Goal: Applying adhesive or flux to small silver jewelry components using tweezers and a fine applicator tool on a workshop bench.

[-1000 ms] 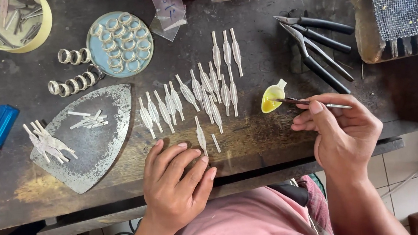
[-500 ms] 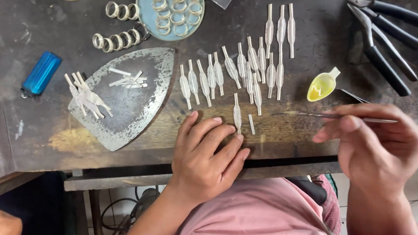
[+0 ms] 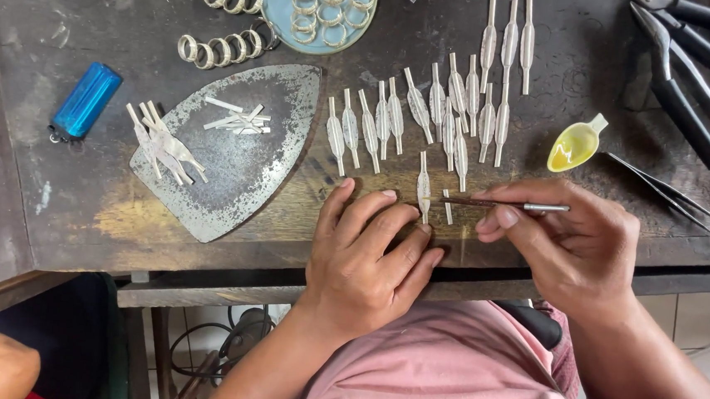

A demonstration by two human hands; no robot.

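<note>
My right hand (image 3: 567, 239) grips a thin brush (image 3: 496, 204) and lays its tip against a small silver leaf-shaped piece (image 3: 423, 187) at the bench's front edge. My left hand (image 3: 368, 246) rests flat on the wood just below that piece, fingers spread, holding nothing. Beyond the hands lie several more silver leaf-shaped pieces (image 3: 428, 109) in rows. A small yellow spoon-shaped dish (image 3: 574, 146) sits to the right of them.
A shield-shaped metal plate (image 3: 241, 166) holds small silver strips. A blue lighter (image 3: 86, 100) lies left. Silver rings (image 3: 224, 47) and a blue dish of rings (image 3: 317, 9) sit at the back. Pliers (image 3: 689, 73) and tweezers (image 3: 664, 188) lie right.
My right hand moved from the yellow dish down and left, bringing the brush tip onto the front silver piece. My left hand stayed flat on the bench edge.
</note>
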